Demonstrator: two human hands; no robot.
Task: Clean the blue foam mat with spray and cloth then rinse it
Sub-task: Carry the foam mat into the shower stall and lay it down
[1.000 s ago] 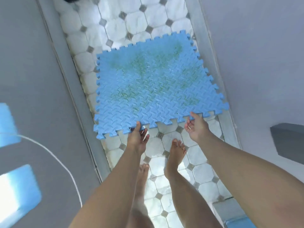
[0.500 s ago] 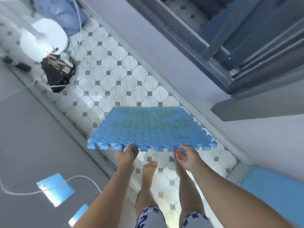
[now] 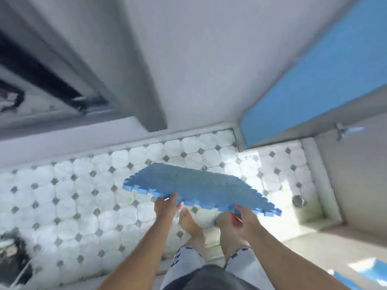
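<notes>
The blue foam mat (image 3: 194, 185) was held clear of the tiled floor (image 3: 73, 195), roughly level, its right end dipping slightly lower than its left. Its interlocking toothed edge faced the person. The picture was blurred, so surface marks on the mat could not be judged.

The left hand (image 3: 166, 206) gripped the near edge toward its left part. Its fingers (image 3: 172, 196) were pressed together and pinched the mat edge, thumb on top; the digits beneath the foam were hidden. The right hand (image 3: 244, 219) gripped the same near edge toward the right corner. Its fingers (image 3: 237, 211) were curled and closed on the foam edge; exactly how many met the underside could not be told.

The body of the mat extended away from both sets of fingers, toward the grey wall base. Directly below and between the two hands stood two bare feet (image 3: 188, 221) on the white octagonal tiles. A round floor drain (image 3: 297, 200) lay to the right of the right-hand fingers, well apart from the mat. A wall tap (image 3: 343, 131) was seen farther off, up and to the right. A blue panel (image 3: 314, 70) stood against the wall beyond the mat. A dark object (image 3: 12, 262) lay far left of the left-hand fingers; its nature could not be determined.
</notes>
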